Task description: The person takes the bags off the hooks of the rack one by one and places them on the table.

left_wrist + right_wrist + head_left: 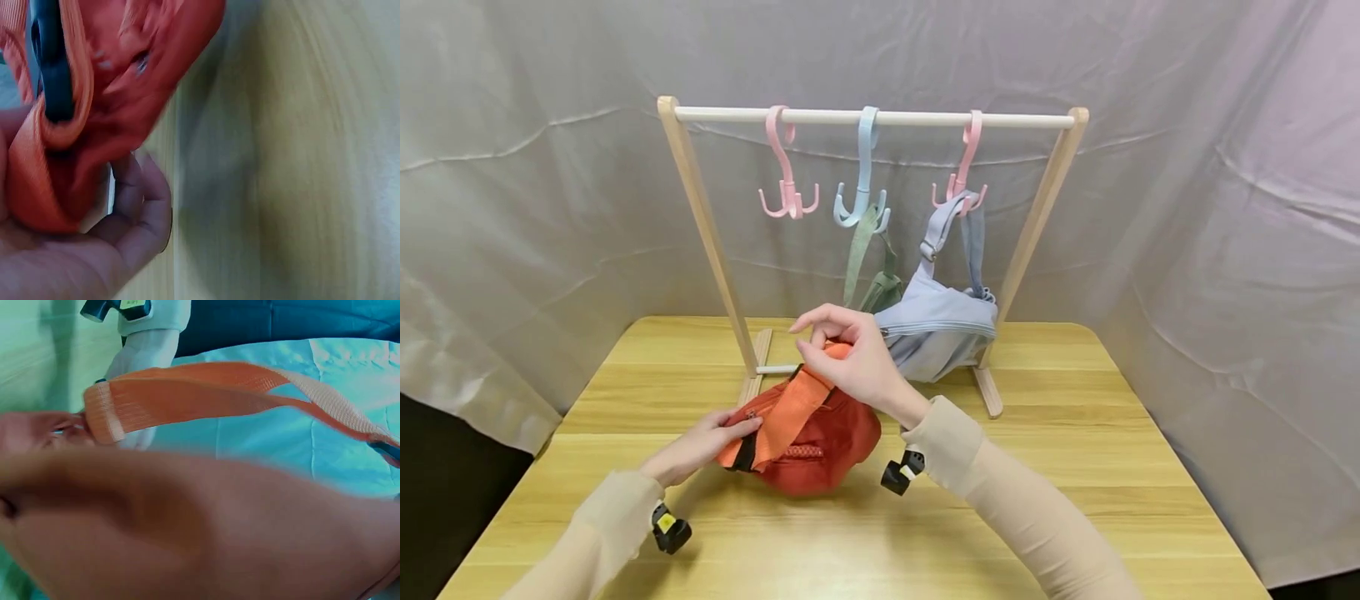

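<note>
A red waist bag with a broad orange strap is held above the table, in front of the rack. My left hand grips its left end, thumb on top beside the black buckle; in the left wrist view, curled fingers lie beneath the red cloth. Higher up, my right hand holds the upper part of the strap in its curled fingers, thumb and index apart. The right wrist view shows the orange strap stretched above the blurred palm; the exact grip is hidden there.
Behind stands a wooden rack bearing a left pink hook, a blue hook and a right pink hook. A green strapped bag hangs from the blue one, a pale blue bag from the right pink one.
</note>
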Demonstrator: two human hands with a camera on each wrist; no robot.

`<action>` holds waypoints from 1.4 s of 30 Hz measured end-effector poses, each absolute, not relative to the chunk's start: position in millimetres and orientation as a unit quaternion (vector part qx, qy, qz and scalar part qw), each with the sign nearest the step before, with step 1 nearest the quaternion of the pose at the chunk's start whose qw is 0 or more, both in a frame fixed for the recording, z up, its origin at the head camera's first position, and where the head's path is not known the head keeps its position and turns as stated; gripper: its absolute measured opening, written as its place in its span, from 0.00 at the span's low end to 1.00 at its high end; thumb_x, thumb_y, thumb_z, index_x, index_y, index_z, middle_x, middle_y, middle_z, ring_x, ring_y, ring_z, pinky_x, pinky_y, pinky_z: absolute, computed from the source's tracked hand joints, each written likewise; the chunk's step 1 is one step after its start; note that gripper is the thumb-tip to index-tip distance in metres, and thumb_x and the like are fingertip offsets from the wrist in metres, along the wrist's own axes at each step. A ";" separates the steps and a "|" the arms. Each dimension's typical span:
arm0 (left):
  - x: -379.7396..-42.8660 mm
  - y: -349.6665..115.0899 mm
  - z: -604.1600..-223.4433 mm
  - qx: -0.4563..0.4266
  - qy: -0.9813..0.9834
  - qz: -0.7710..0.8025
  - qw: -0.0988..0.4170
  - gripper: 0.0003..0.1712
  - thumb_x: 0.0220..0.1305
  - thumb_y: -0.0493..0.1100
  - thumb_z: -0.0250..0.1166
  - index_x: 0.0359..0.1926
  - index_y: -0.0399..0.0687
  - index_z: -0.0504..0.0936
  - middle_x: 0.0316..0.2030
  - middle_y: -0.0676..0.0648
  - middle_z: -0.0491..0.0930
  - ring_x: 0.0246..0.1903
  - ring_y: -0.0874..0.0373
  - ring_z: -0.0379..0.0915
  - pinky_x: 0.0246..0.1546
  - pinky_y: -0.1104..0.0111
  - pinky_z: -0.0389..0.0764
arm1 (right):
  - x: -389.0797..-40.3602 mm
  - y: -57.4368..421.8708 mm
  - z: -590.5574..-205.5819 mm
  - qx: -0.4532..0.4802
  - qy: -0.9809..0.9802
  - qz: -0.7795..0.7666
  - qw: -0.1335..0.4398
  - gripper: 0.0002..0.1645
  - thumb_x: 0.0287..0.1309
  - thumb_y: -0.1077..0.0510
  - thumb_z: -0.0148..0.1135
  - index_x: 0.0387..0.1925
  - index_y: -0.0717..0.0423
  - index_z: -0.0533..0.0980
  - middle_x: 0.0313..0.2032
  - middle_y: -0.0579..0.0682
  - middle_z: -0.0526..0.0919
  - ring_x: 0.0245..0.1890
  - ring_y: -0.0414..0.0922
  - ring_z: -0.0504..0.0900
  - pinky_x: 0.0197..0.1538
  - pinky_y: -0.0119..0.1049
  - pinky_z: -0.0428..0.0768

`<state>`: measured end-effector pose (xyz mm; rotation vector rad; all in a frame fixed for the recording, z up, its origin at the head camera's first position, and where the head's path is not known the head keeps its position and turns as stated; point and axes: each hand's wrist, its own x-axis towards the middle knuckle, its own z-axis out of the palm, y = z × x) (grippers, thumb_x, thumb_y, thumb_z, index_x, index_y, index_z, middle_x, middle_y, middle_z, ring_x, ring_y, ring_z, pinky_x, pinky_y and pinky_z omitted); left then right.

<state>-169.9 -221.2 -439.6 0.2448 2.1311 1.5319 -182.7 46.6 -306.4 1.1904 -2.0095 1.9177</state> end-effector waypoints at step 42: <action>-155.4 -253.4 -420.0 0.128 0.780 0.601 0.119 0.28 0.80 0.51 0.48 0.69 0.36 0.69 0.49 0.66 0.83 0.47 0.74 0.79 0.49 0.78 0.79 | -171.9 123.2 -396.4 0.323 -0.796 0.512 0.002 0.36 0.52 0.54 0.77 0.62 0.55 0.74 0.56 0.45 0.82 0.50 0.40 0.81 0.56 0.32 0.77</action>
